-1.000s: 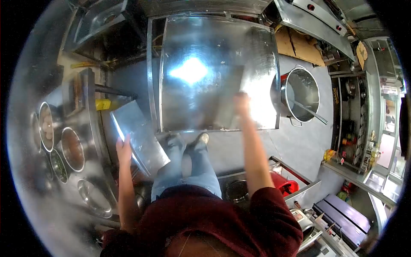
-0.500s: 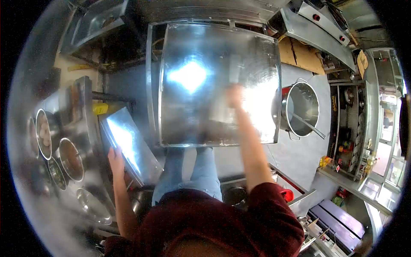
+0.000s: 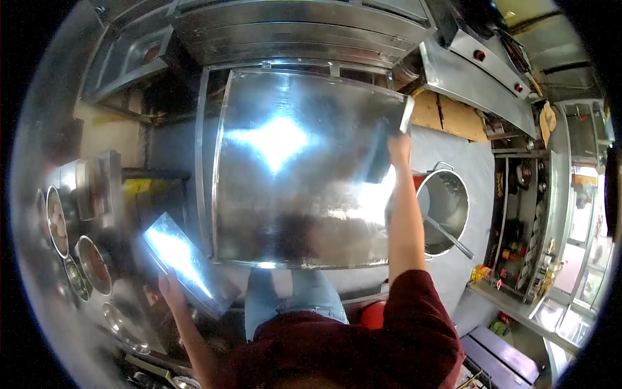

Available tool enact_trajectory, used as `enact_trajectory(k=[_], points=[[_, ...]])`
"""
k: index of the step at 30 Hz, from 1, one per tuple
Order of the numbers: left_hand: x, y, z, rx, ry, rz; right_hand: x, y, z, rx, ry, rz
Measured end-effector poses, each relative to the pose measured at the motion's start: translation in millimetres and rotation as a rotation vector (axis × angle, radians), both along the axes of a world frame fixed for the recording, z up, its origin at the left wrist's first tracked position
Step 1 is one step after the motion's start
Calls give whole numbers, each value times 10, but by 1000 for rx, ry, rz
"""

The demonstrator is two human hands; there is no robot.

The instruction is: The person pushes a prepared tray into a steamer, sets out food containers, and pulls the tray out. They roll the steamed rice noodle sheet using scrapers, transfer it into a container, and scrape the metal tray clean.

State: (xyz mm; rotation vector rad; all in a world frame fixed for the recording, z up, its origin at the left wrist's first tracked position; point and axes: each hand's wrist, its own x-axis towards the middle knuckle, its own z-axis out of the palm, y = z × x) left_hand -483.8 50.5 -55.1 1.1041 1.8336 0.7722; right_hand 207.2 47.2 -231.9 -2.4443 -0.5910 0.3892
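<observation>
My left hand (image 3: 172, 291) is closed on the near long edge of a shiny rectangular metal tray (image 3: 181, 259), held tilted at my left side. My right hand (image 3: 400, 150) is closed at the right edge of a large stainless-steel tabletop (image 3: 304, 194) in front of me. A dark flat patch (image 3: 379, 155) shows beside the right fingers; whether it is a held thing or a reflection is unclear. What the right hand grips cannot be made out. The tabletop is wet-looking and reflects a bright light.
A big steel pot (image 3: 447, 211) with a long-handled ladle (image 3: 448, 236) stands on the floor to the right. Several metal bowls, one with eggs (image 3: 57, 220), line the left counter. A red bucket (image 3: 374, 315) is by my right side. Shelves (image 3: 518, 207) stand farther right.
My right hand has moved rightward across the tabletop to its right edge. My left hand still holds the tray, now lower in view. The view has shifted, showing more of the far side.
</observation>
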Motion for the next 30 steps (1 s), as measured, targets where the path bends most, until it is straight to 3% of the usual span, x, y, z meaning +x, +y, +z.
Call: enact_trajectory(k=[2,3,4,6,8,9,10,11,14,16,17,19,20,21,22,23,26,28,29,30], points=[[177,-31,73,49,14,65,-785,921,529,129,88,345],[241,-54,148,20,32,97,-1067,1237,148,258,239,373],[274,-52,201,-6,48,126,-1540,1464,142,295,36,502],[107,-98,149,35,155,107,-2049,1730,423,-13,-25,697],[-21,-144,220,43,270,72,-1703,1356,453,267,-134,603],[-136,-180,140,183,146,5,-1244,1229,445,-64,-173,724],[-178,-184,158,140,162,66,-1122,980,1027,-188,-107,552],[-175,-203,211,98,177,129,-743,831,1020,-453,-154,506],[-70,-231,191,58,174,303,-188,590,866,-534,-385,597],[-167,-285,159,-34,98,285,-539,1043,929,-496,-414,690],[7,-258,107,103,176,577,-734,1370,940,-476,-426,790],[-66,-280,166,83,102,410,-1233,2071,977,-454,-470,932],[-86,-305,218,65,65,324,-1322,2395,740,-277,-537,1056],[-64,-327,275,18,102,350,-1581,2671,836,-258,-567,1120],[-93,-373,272,9,129,333,-1793,2917,935,-402,-546,1167],[-161,-433,273,0,155,311,-1858,3093,809,-210,-539,1217],[-190,-474,272,65,161,335,-1983,3161,921,-257,-501,1318],[-227,-506,138,127,175,384,-2246,2699,1187,-427,-342,1443],[-185,-407,234,-16,162,329,-2447,2339,1346,-447,-308,1534],[-173,-366,221,-6,99,316,-2515,1951,754,-403,-97,1429]])
